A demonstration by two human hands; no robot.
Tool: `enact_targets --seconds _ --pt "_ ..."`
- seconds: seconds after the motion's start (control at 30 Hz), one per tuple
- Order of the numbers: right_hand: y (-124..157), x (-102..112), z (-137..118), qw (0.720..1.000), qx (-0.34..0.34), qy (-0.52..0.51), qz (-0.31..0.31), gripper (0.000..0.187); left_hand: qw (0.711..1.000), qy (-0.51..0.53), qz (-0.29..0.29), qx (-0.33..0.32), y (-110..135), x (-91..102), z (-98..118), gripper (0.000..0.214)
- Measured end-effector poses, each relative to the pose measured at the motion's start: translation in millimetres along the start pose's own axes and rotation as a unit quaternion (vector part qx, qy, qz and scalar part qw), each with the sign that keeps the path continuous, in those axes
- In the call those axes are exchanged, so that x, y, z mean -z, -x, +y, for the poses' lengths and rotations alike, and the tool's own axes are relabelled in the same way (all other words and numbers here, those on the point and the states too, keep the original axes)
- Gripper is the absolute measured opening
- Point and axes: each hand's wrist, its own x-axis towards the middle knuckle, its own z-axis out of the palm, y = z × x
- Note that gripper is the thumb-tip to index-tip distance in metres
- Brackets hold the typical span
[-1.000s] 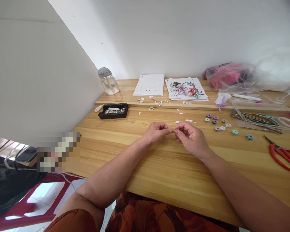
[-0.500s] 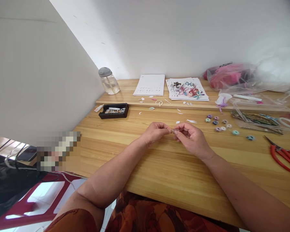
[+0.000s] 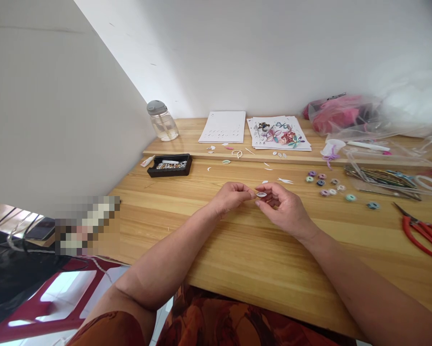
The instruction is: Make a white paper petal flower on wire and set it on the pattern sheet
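Between thumb and forefinger, my left hand [image 3: 235, 197] pinches one tip of a small leaf-shaped piece [image 3: 261, 195] with a pale rim and darker centre. My right hand [image 3: 284, 206] is just to the right of it, thumb and fingers apart around the piece's free end; whether a finger touches it I cannot tell. Behind my hands lie a white paper cutout [image 3: 285, 181] and a small white oval partly hidden by my right fingers. Farther back, a similar leaf-shaped piece [image 3: 226, 162] with a greenish rim lies near the raised ledge.
A black tray [image 3: 169, 166] of beads stands at the left, near a lidded bottle [image 3: 162, 122]. Paper stacks [image 3: 223, 126] lie on the ledge. At the right are several thread bobbins [image 3: 321, 183], a clear box [image 3: 381, 178] of thin strands and red-handled pliers [image 3: 423, 230].
My right thumb and fingers have come apart and let go of the leaf-shaped piece, which now shows more of its face. My left hand has kept its pinch.
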Motion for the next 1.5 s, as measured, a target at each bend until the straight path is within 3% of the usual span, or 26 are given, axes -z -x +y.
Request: enact_targets --seconds 0.1,0.27,0.4,0.5,0.6,0.67,0.77,0.83,0.93,1.03,1.1,1.17,1.2,1.3,1.4,1.5 --pt "-2.5 2.2 -0.6 0.986 -0.107 -0.122 -0.035 0.03 0.997 -0.057 0.009 -0.044 0.9 0.3 -0.4 0.028" --pt "-7.1 8.9 -2.1 0.912 -0.3 -0.274 -0.061 0.044 0.957 -0.2 0.034 -0.206 4.8 -2.6 -0.3 0.016" --pt "-6.8 12.1 -4.5 0.874 -0.337 -0.329 -0.114 0.037 0.894 -0.294 0.032 -0.336 9.5 -5.7 2.7 0.011" --pt "-6.5 12.5 -5.7 0.861 -0.332 -0.368 -0.117 0.027 0.873 -0.319 0.019 -0.369 10.9 -6.2 3.2 0.014" --pt "-6.7 12.2 -5.4 0.871 -0.308 -0.367 -0.11 0.028 0.873 -0.317 0.034 -0.369 10.5 -6.4 2.1 0.014" --pt "-6.6 11.7 -4.5 0.896 -0.278 -0.332 -0.097 0.032 0.884 -0.306 0.046 -0.35 9.9 -7.0 1.3 0.012" --pt "-5.7 10.7 -3.0 0.957 -0.189 -0.208 -0.079 0.03 0.925 -0.265 0.055 -0.267 7.9 -7.2 0.3 0.012" --pt "-4.6 10.1 -2.6 0.992 -0.085 -0.079 -0.058 0.023 0.961 -0.205 0.044 -0.181 5.4 -6.2 -0.8 0.016" --pt "-2.7 9.6 -3.3 0.991 0.085 0.099 -0.015 0.012 0.997 -0.067 0.0 -0.039 0.6 -3.4 -3.4 0.022" --pt "-1.6 9.3 -4.2 0.977 0.153 0.15 0.004 0.013 0.999 0.02 -0.035 0.029 -2.7 -1.1 -5.2 0.025" --pt "-1.8 9.2 -3.7 0.989 0.104 0.1 0.001 0.012 1.0 -0.004 -0.027 -0.011 -2.9 -0.3 -5.0 0.025" --pt "-2.5 9.3 -2.3 1.0 -0.011 -0.016 -0.021 0.021 0.993 -0.078 -0.001 -0.091 -1.6 -0.1 -3.8 0.024" --pt "-3.0 9.5 -1.4 0.992 -0.077 -0.088 -0.039 0.029 0.983 -0.122 0.016 -0.135 -0.6 -0.3 -3.0 0.021" --pt "-4.4 10.1 0.7 0.937 -0.228 -0.25 -0.093 0.046 0.934 -0.23 0.055 -0.266 2.9 -1.6 -0.5 0.01" --pt "-4.7 10.7 0.6 0.907 -0.279 -0.298 -0.107 0.042 0.886 -0.283 0.054 -0.363 5.6 -3.4 0.6 0.008" --pt "-4.7 10.5 -0.1 0.909 -0.262 -0.309 -0.1 0.036 0.877 -0.295 0.049 -0.377 7.3 -5.2 0.4 0.008"
